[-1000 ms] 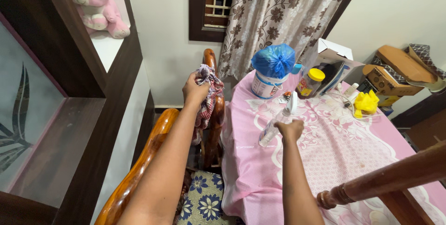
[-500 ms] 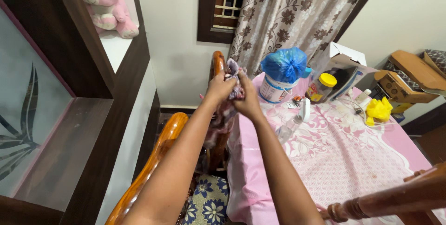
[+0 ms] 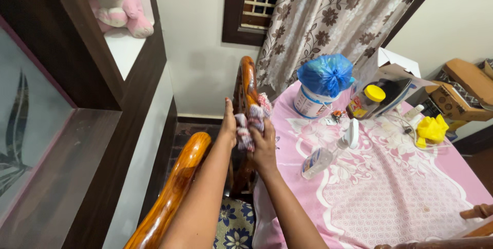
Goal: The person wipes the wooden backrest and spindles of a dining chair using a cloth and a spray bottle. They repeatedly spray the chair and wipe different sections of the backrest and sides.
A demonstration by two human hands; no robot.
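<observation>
Both my hands hold a checked red and white cloth (image 3: 252, 119) against the top rail of a polished wooden chair (image 3: 247, 82). My left hand (image 3: 228, 127) presses the cloth from the left with the thumb pointing up. My right hand (image 3: 264, 146) grips the cloth from the right and below. A clear spray bottle (image 3: 328, 152) with a white nozzle lies on its side on the pink tablecloth (image 3: 390, 192), to the right of my right hand.
A white tub covered by a blue plastic bag (image 3: 322, 85), a jar with a yellow lid (image 3: 367, 100), yellow cloth (image 3: 431, 128) and cardboard boxes (image 3: 459, 92) crowd the table's far end. A dark wooden cabinet (image 3: 102, 125) with a pink teddy (image 3: 114, 2) stands left. A second chair arm (image 3: 174, 187) is near.
My right hand let go of the spray bottle, which now lies on the table, and moved left to join my left hand on the cloth at the chair rail.
</observation>
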